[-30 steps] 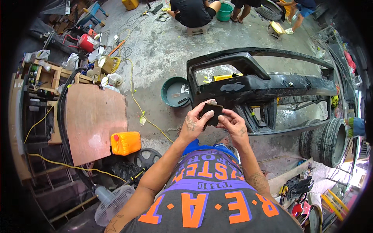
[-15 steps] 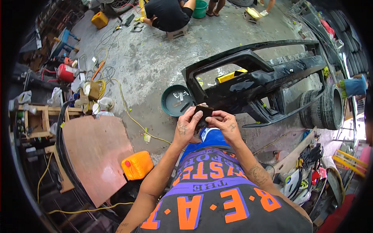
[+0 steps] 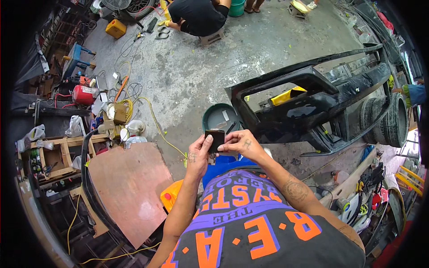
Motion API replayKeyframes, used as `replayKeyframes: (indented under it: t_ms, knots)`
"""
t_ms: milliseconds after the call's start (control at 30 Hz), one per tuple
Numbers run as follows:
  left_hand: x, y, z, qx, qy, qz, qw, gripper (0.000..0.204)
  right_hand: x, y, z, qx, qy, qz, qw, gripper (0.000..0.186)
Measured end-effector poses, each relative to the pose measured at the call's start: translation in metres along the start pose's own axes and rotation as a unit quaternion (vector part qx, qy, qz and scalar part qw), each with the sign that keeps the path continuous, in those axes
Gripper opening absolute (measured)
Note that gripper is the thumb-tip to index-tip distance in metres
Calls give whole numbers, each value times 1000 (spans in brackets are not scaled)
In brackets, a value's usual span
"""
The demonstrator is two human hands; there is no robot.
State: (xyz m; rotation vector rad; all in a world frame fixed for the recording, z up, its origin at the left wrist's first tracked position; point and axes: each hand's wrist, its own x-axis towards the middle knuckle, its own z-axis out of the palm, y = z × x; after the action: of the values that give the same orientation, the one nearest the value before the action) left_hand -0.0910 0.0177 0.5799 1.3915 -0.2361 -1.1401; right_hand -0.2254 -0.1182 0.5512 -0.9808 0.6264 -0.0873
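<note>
In front of my body, both hands hold a small dark square sheet that looks like folded sandpaper (image 3: 216, 140). My left hand (image 3: 198, 154) grips its left side, with the thumb lying on the face. My right hand (image 3: 245, 144) pinches the right lower edge between thumb and fingers. Just beyond the sheet sits a round dark green basin (image 3: 206, 117) on the floor, with a few small flat pieces in it. To the right of the basin lies a large black car bumper (image 3: 308, 105), its surface dusty in places and glossy in others.
Grey wheel rims (image 3: 397, 120) stand under the bumper's right end. At left are a brown board (image 3: 129, 178), an orange jerrycan (image 3: 170, 196) and a yellow cable (image 3: 156, 120) across the floor. A seated co-worker (image 3: 201, 18) is at the far side.
My hands and the sheet have shifted left relative to the basin and bumper. The sheet's dark face shows more squarely, and my right fingers have moved lower on its edge. The whole view has shifted.
</note>
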Motion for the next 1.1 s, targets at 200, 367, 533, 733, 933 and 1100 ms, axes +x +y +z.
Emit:
replayKeyframes:
  t_ms: [200, 367, 533, 733, 933, 1100]
  knots:
    - [42, 27, -16, 140, -34, 34, 989, 28, 25, -16, 8, -63, 32, -15, 997, 32]
    - [87, 59, -36, 164, -117, 59, 978, 30, 48, -20, 27, 83, 155, -105, 979, 39]
    - [128, 88, -70, 147, -241, -11, 959, 30, 82, -23, 64, 100, 262, -131, 951, 25]
    - [168, 118, -107, 38, -352, -161, 921, 38, 109, -23, 119, 114, 409, -167, 890, 23]
    - [174, 129, -114, 28, -388, -216, 895, 39, 114, -20, 147, 126, 483, -218, 839, 25]
    - [166, 125, -112, 104, -415, -208, 880, 42, 107, -7, 156, 146, 500, -219, 825, 26]
